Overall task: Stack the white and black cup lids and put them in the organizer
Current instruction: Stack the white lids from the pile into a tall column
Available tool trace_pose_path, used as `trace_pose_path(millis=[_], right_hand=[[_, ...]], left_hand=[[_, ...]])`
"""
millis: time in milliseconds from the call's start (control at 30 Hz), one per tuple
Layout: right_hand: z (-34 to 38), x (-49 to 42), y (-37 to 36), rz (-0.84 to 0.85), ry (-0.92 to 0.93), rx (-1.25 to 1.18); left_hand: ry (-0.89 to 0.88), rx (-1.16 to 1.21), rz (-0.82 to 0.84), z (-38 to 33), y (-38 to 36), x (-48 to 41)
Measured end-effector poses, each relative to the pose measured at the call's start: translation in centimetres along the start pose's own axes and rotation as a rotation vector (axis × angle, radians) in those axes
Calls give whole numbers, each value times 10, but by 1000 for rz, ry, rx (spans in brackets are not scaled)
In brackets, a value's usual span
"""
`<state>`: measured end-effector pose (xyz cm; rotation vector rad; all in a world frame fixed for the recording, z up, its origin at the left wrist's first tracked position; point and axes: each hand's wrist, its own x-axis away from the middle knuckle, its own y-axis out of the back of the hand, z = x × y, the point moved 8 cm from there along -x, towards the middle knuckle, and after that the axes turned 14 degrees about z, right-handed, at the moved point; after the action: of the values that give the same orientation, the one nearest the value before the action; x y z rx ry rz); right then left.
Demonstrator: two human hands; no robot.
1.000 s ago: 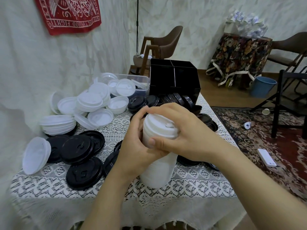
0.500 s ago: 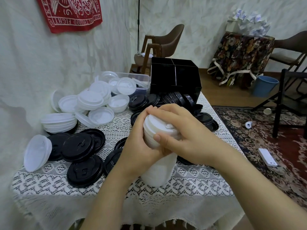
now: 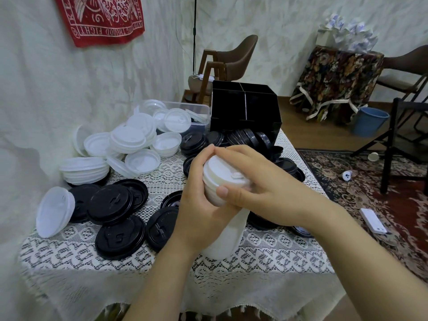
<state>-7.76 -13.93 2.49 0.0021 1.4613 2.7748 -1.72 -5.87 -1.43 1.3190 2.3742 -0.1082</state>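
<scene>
a bench (image 3: pixel 266 258) under a white lace cloth stands against a pale, creased wall with a red banner (image 3: pixel 102 17) on it. beyond are a brown chair (image 3: pixel 234 56), a floral-draped side table (image 3: pixel 338 75), a blue bucket (image 3: pixel 370 121) on the wooden floor and a patterned rug (image 3: pixel 361 188) with a flat white device (image 3: pixel 372 221) lying on it.

at the bench's far end sits the black organizer (image 3: pixel 245 110), with a clear tub (image 3: pixel 199 112) just beside it on the left. loose white lids (image 3: pixel 129 140) are heaped at the left rear. black lids (image 3: pixel 111 205) lie overlapping at the left front, and more lean in a row against the organizer's front, between it and the hands.

the tall stack of white lids (image 3: pixel 228 237) stands tilted near the front edge, its foot on the cloth. the left hand (image 3: pixel 199 205) has its grip curled close round the stack's upper left side. the right hand (image 3: pixel 264 188) wraps the top, fingers over the top lid, thumb across the front.
</scene>
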Motion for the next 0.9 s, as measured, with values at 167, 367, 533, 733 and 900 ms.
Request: trace_pose_path(millis=[167,367,533,733,900], right_hand=[[-37,20,10,-105,49,-331],[-114,39,-4,-117,-267,-138],[-130,37,-29,-80,-418,-13],[-122,32,-38,-199,-531,133],[-125,28,-39,-258,-515,115]], left_hand=[[10,-7,-10,-1,2,1],[24,3,8,3,2,-1],[23,6,2,4,2,-1],[24,30,13,3,1,-1],[26,27,18,3,2,-1]])
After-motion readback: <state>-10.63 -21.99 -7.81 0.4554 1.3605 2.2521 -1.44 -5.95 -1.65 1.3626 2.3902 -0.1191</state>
